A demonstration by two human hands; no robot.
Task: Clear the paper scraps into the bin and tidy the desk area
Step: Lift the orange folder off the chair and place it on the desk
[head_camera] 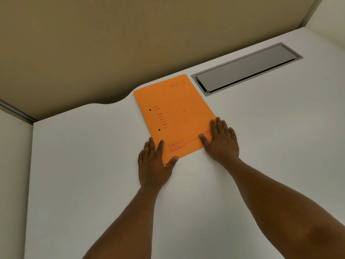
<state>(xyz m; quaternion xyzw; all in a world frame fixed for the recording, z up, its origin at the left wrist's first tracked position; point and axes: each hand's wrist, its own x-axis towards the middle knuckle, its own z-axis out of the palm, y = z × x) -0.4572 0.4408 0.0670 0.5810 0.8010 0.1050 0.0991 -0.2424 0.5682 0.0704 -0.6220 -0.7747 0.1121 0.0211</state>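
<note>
On the bench (93,165) our flat, spread fingers (161,146) press the orange folder (175,116), gripping nothing; its long axis runs away from us, leaning slightly left.

One orange folder (173,116) lies on the one white desk (93,156). One grey cable hatch (244,69) sits just right of the folder. Two hands rest at the folder's near corners: left hand (154,165), right hand (222,142).

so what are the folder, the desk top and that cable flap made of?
Folder: thin matte orange card, judging by its printed red text and punched holes. Desk: smooth white surface, probably laminate. Cable flap: grey, looks like brushed metal with a soft sheen, though it could be coated plastic.
</note>
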